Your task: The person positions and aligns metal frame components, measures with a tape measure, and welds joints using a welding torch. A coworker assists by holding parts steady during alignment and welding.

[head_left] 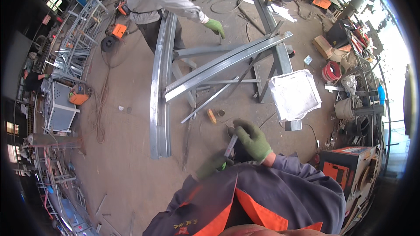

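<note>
In front of my chest, a tape measure's pale, marked blade point(230, 145) runs between my two gloved hands. My right hand point(253, 140), in a green work glove, is closed with its fingertips at the blade's upper end. Blurred by motion, my left hand point(211, 167) is closed around the lower end, where a bit of bright green case point(224, 165) shows. Beyond my hands, a long galvanized steel channel point(223, 65) lies slanted across the frame. One end meets an upright-running steel channel point(161, 100) on the left; the other crosses a steel beam point(281, 59).
A co-worker's green-gloved hand point(215, 27) reaches over the frame from the far left. White sheets point(295, 94) lie on the right beam's near end. An orange-and-black machine point(345, 168) stands at my right. Cables point(103, 105) and a yellow-orange object point(211, 116) lie on the floor.
</note>
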`<state>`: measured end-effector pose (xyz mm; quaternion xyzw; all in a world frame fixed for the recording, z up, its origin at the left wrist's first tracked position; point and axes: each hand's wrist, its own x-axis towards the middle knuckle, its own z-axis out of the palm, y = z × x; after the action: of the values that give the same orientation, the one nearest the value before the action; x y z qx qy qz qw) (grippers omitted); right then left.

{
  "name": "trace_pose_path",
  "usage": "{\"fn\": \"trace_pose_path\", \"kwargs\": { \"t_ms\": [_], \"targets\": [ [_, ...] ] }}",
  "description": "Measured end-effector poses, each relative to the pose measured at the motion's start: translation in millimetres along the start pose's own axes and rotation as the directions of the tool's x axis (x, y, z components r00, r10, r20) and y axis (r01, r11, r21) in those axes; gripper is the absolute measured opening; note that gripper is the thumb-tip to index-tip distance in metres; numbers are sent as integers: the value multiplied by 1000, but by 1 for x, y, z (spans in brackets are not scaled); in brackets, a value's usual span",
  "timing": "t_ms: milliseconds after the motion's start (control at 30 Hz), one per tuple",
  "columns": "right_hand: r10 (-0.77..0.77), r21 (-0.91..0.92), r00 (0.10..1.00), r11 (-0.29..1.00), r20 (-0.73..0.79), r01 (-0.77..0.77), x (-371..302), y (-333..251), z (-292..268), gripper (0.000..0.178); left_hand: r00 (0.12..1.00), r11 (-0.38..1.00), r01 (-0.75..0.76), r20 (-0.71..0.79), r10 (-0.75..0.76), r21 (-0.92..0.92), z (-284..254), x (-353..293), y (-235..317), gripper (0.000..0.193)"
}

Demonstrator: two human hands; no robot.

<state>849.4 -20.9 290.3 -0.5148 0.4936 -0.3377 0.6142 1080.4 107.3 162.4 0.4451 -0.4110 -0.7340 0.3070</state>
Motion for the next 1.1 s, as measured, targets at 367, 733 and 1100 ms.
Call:
{"fn": "trace_pose_path", "kwargs": {
  "t_ms": [367,733,1100],
  "targets": [
    [108,-101,976,991,191,-89,-118,29,-13,40,968,946,-196,204,145,256,44,11,-71,52],
    [-194,-216,962,948,191,234,-135,58,-86,61,994,993,0,109,12,-114,129,44,2,57],
    [-257,-166,950,944,177,286,-116,100,-322,115,974,903,-199,-179,139,-380,346,211,66,61]
  ]
}}
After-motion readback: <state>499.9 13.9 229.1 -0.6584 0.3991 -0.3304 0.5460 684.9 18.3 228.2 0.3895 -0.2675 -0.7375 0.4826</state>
